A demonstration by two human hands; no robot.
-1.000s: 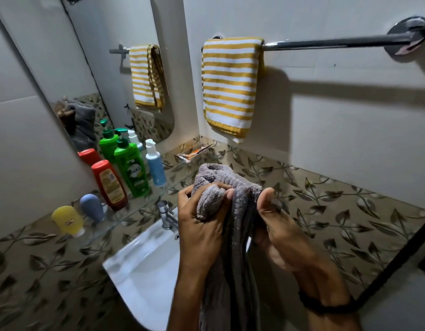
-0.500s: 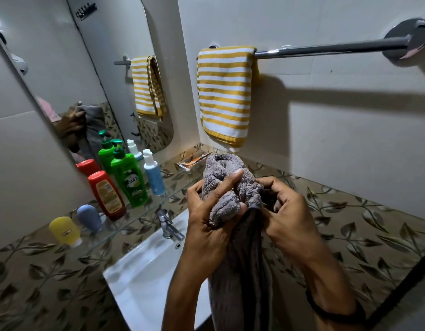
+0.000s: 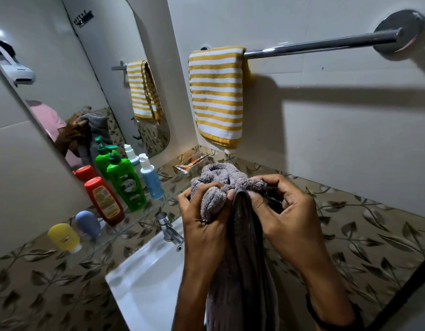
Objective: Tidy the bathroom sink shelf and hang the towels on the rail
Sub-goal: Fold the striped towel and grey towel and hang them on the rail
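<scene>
grey towel (image 3: 240, 271): centre of frame, top bunched up, the rest hanging to the bottom edge; not on the rail.
left hand (image 3: 204, 225): fingers curled round the bunched left fold, gripping it.
right hand (image 3: 288, 218): fingers pinching the towel's top edge, just beside the left thumb.
rail (image 3: 321, 45): upper right; striped towel (image 3: 216, 96) draped over its left end.
shelf (image 3: 135, 220): left of centre, below the mirror (image 3: 63, 80). In a row from lower left: yellow tube (image 3: 63, 236), grey tube (image 3: 88, 224), red bottle (image 3: 104, 201), green bottle (image 3: 125, 182), blue bottle (image 3: 150, 179). Sachet (image 3: 191, 163) at the corner end.
sink (image 3: 144, 283): lower centre, tap (image 3: 168, 229) at its back edge.
</scene>
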